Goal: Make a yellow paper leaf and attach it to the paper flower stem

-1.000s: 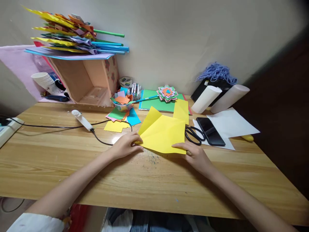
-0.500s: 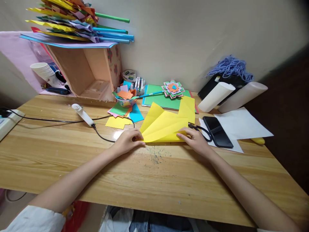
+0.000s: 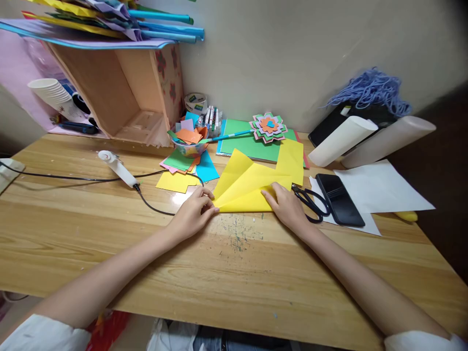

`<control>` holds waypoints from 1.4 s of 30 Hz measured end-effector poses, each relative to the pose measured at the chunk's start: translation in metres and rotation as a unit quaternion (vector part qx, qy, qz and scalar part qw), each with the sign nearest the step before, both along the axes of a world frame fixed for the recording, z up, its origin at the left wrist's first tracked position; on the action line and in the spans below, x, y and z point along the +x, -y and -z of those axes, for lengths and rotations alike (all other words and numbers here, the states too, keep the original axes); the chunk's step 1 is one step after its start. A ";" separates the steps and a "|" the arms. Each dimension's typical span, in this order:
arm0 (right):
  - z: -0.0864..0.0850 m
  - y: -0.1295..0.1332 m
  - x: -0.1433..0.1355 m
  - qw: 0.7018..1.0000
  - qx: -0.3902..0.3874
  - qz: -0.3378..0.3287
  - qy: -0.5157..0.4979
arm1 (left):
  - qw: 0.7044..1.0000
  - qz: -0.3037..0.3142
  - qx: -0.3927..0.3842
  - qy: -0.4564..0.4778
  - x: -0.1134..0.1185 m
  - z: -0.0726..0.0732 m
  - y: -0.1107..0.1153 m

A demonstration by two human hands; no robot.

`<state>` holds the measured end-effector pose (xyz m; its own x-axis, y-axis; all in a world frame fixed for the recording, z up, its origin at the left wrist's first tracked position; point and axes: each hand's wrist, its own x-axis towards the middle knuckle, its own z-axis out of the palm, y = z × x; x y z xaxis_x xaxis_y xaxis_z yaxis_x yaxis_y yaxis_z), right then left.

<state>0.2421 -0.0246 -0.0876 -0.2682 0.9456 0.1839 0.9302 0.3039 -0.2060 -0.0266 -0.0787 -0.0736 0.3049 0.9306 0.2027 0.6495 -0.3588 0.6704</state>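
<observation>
A folded sheet of yellow paper (image 3: 248, 183) lies on the table in front of me, with creases fanning out from its left corner. My left hand (image 3: 195, 209) pinches that corner between thumb and fingers. On the sheet's right part rests my right hand (image 3: 287, 204), pressing down with its thumb and fingers a little apart. Black-handled scissors (image 3: 314, 202) lie just right of it. Another piece of yellow paper (image 3: 290, 161) sits behind the folded sheet. The undersides of my right fingers are hidden.
A white glue gun (image 3: 119, 168) with a black cord lies at left. Behind are a bowl of paper scraps (image 3: 188, 146), a paper flower (image 3: 268, 126) and a wooden box (image 3: 139, 92). A phone (image 3: 340, 200), white paper (image 3: 383, 187) and white rolls (image 3: 343, 141) are at right.
The paper's near flap has gone down flat along the front edge. My right hand has moved from that edge up onto the sheet. The head view has shifted slightly.
</observation>
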 end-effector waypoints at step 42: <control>0.007 -0.001 0.002 0.999 0.035 0.010 -0.017 | 0.995 -0.019 -0.056 -0.082 -0.009 -0.006 -0.008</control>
